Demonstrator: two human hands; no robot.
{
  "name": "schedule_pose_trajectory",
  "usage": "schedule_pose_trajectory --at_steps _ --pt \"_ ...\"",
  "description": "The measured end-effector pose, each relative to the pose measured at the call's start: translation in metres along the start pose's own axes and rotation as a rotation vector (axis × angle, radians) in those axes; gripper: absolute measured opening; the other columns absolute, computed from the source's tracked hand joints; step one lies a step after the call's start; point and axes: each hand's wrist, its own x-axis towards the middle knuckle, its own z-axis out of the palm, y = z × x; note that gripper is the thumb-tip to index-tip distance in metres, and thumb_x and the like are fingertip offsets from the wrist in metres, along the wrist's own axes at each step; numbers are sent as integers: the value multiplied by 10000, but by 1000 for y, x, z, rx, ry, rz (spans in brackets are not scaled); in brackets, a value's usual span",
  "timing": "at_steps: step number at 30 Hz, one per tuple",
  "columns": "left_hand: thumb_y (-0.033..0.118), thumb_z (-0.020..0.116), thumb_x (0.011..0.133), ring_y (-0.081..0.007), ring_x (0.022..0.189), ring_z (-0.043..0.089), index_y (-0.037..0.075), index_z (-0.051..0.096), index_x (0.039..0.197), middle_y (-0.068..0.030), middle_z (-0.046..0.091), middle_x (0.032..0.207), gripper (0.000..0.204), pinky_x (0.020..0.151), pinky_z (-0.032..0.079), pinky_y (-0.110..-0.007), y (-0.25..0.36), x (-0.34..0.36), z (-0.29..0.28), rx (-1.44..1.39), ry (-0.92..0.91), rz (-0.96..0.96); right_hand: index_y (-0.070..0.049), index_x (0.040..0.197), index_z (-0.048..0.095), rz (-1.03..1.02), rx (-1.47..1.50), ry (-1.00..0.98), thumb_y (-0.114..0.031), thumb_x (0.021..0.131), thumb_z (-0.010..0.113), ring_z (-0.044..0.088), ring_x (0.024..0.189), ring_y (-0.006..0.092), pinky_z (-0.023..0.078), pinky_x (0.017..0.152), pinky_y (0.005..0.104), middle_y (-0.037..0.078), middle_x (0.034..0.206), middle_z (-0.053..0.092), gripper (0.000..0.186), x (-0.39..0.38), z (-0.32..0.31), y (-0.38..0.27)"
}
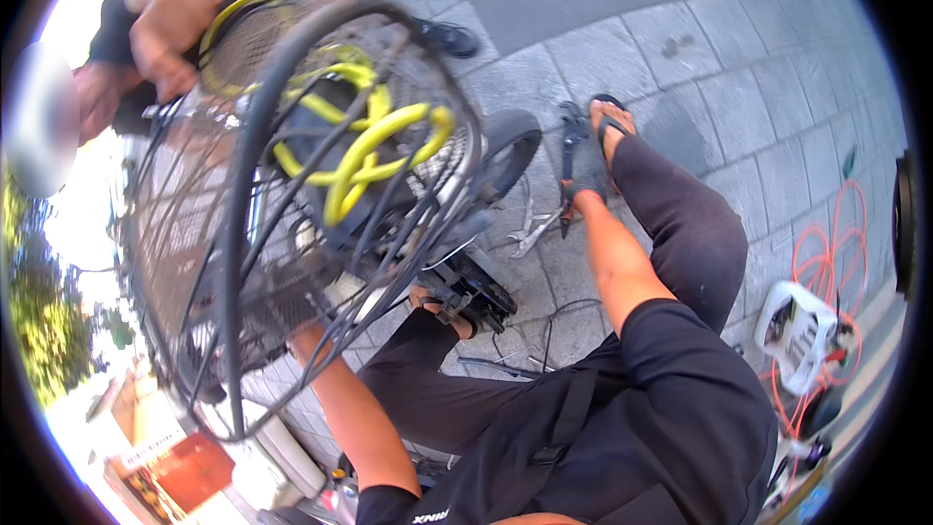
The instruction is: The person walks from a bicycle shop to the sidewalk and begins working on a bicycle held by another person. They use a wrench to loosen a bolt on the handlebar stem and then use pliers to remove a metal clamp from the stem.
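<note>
A wire bicycle basket [185,233] fills the left side, tilted toward me, with a thick yellow cable lock [379,151] coiled in it. My left forearm reaches up behind the basket's wires, which hide the fingers of my left hand [309,338]. To the right of the wheel [513,151], my right hand [583,187], in a dark glove with an orange cuff, is closed around a long dark hand tool [569,131]. Its head resembles an adjustable wrench, and an orange end sticks out below my hand. Silver spanners [531,233] lie on the paving beside it.
Another person [180,24] crouches at the far left, hands near the basket. A black mechanical part [476,301] sits by my left foot, near loose black cable [549,331]. At right are a white tool bin [766,316] and an orange hose [826,272].
</note>
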Motion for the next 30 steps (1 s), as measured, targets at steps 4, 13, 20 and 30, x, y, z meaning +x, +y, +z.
schedule_pose_trajectory --at_steps 4,13,20,30 --pt "299 557 1022 -200 952 622 25 651 1190 -100 683 1082 335 845 524 -374 7 -5 5 -64 39 110 -109 1153 678 -302 -122 15 -536 878 655 671 1030 330 519 856 467 168 1087 706 508 -7 -14 -42" --pt "284 569 1019 -180 905 621 16 676 1141 -95 700 1022 313 813 520 -361 -15 -1 32 -105 96 164 -83 1081 671 -192 -249 -92 -496 890 630 669 928 327 515 779 466 171 1004 701 457 41 4 -13" --pt "272 579 1017 -164 868 620 9 696 1103 -90 713 976 300 788 517 -351 -23 -3 32 -77 122 181 -62 1024 666 -62 -275 -183 -465 899 610 668 849 325 512 719 466 174 939 696 425 38 18 26" --pt "255 593 1014 -142 816 620 -1 725 1048 -84 732 910 290 753 512 -337 -10 9 47 -214 29 201 -33 943 658 -56 -134 -149 -421 912 582 666 736 322 508 633 465 178 847 690 396 -20 -60 -14"
